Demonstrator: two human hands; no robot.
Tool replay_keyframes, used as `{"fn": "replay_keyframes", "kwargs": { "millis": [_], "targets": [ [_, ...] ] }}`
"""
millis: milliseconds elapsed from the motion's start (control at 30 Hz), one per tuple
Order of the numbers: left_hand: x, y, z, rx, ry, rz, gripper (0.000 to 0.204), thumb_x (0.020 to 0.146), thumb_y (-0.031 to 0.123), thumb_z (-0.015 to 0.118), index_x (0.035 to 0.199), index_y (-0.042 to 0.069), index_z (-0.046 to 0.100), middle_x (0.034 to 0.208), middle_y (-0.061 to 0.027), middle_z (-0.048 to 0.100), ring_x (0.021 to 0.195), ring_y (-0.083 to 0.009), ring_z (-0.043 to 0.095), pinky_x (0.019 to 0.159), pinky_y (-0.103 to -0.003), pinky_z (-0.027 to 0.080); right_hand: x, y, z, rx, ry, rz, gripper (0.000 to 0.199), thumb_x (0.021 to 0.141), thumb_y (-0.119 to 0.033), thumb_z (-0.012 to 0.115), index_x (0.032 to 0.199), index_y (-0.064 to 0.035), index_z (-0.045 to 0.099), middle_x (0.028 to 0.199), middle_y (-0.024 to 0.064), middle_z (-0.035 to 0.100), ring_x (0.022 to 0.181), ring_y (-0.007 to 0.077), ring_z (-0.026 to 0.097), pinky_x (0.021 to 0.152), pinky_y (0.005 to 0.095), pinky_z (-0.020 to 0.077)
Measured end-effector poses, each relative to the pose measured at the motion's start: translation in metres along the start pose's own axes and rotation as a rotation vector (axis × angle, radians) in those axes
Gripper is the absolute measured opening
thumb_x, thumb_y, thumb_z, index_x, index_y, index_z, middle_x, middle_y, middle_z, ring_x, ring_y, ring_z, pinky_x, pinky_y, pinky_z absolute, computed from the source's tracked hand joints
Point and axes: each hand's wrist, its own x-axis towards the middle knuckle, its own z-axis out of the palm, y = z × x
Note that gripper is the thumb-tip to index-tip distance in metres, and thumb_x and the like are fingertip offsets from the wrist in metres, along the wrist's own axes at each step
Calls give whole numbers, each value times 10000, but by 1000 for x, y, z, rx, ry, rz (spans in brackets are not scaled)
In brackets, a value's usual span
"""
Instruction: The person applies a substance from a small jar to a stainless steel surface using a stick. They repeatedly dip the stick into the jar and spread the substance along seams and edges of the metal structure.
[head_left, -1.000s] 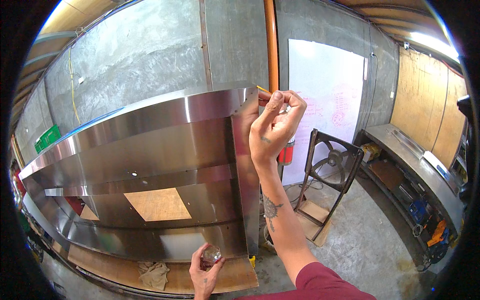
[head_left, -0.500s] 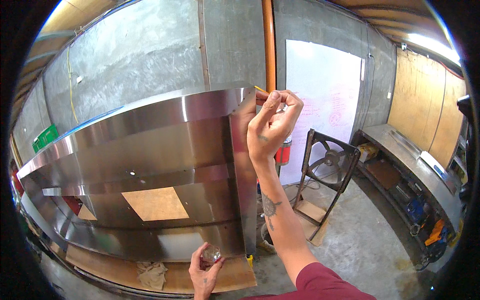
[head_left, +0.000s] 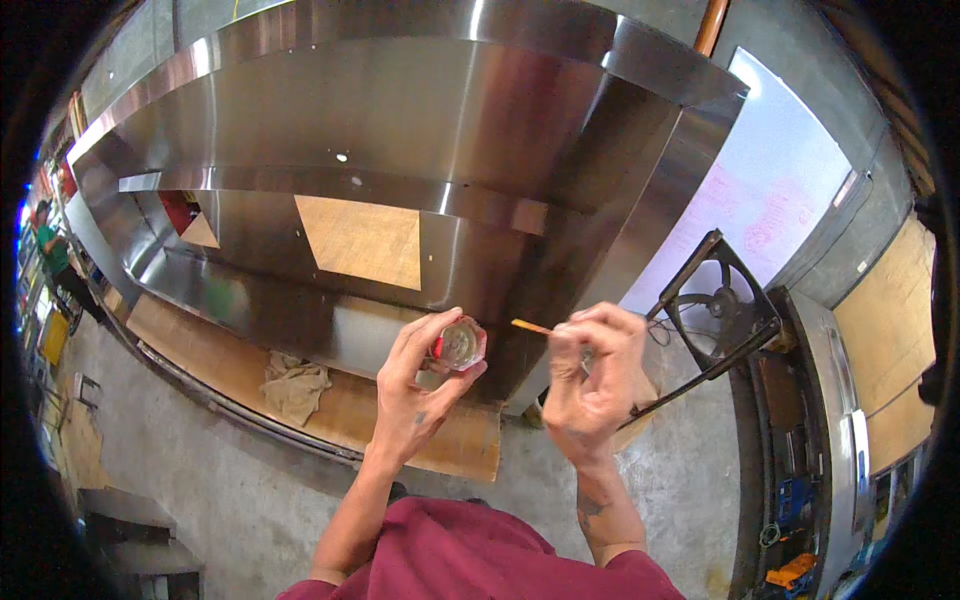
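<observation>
My left hand (head_left: pixel 408 385) grips a small clear cup (head_left: pixel 463 345), faceted, with its round mouth turned up toward me; a bit of red shows at its side. To the right of it, my right hand (head_left: pixel 598 385) pinches a thin stick with a yellow-orange tip (head_left: pixel 530 326), perhaps a small brush. That tip points left toward the cup, and a gap lies between them. Beyond both hands stands a large, shiny stainless steel hood (head_left: pixel 370 110), its hollow side facing me. Neither hand appears to touch the steel.
Under the hood lies a brown board (head_left: pixel 460 440) with a crumpled cloth (head_left: pixel 294 388) on it. At right stand a black-framed fan (head_left: pixel 716 305), a whiteboard (head_left: pixel 765 185) and a steel bench (head_left: pixel 842 400) with tools below. A person (head_left: pixel 62 262) stands at far left.
My right hand has come down from the hood's upper right corner with the stick. The cup in my left hand sits higher in view, close to it. My view has tilted downward.
</observation>
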Motion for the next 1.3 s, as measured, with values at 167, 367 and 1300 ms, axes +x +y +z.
{"fn": "replay_keyframes", "kwargs": {
  "millis": [167,367,1300],
  "targets": [
    [6,5,-2,51,-11,66,730,862,-13,915,1541,91,668,1480,-137,672,1328,-259,694,1092,-377,590,-18,0,20,-83,-132,-12,185,966,-74,892,1122,-59,794,1159,119,628,1001,264,635,820,360,545],
    [9,5,0,124,-9,133,759,799,-38,903,1515,99,691,1441,-157,709,1318,-312,711,1084,-397,590,-24,9,30,-140,-195,-42,198,935,-81,913,1112,-80,825,1157,94,594,980,247,567,726,348,502],
    [-2,9,3,88,19,-37,700,813,10,946,1468,91,711,1374,-112,707,1153,-244,709,919,-351,592,221,78,-16,-464,801,-415,124,1174,-9,525,1212,58,428,1302,193,461,1016,222,682,930,353,665]
  ]
}}
